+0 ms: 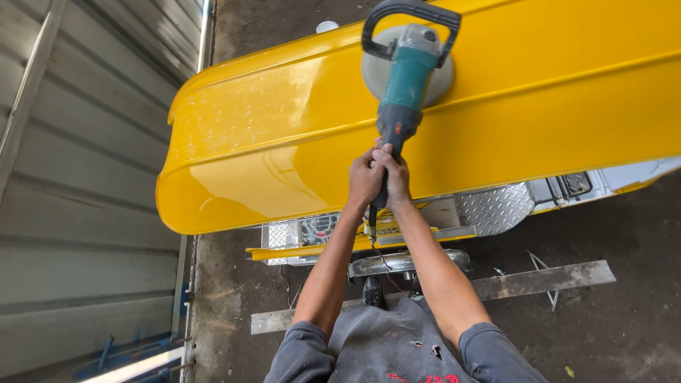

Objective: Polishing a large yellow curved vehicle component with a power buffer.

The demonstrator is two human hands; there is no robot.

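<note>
A teal and grey electric polisher (406, 74) with a black loop handle rests its round pad (441, 78) on a glossy yellow curved vehicle roof (284, 135). Both arms reach forward. My left hand (364, 179) and my right hand (396, 177) are clasped together around the rear grip of the polisher, just above the roof's near edge. A cord hangs down from the grip between my forearms.
Below the roof show diamond-plate metal steps (496, 207), a yellow ledge and a chrome bumper (397, 264). A wooden plank (539, 281) lies on the dark dirt floor. A grey corrugated metal wall (85, 184) stands close on the left.
</note>
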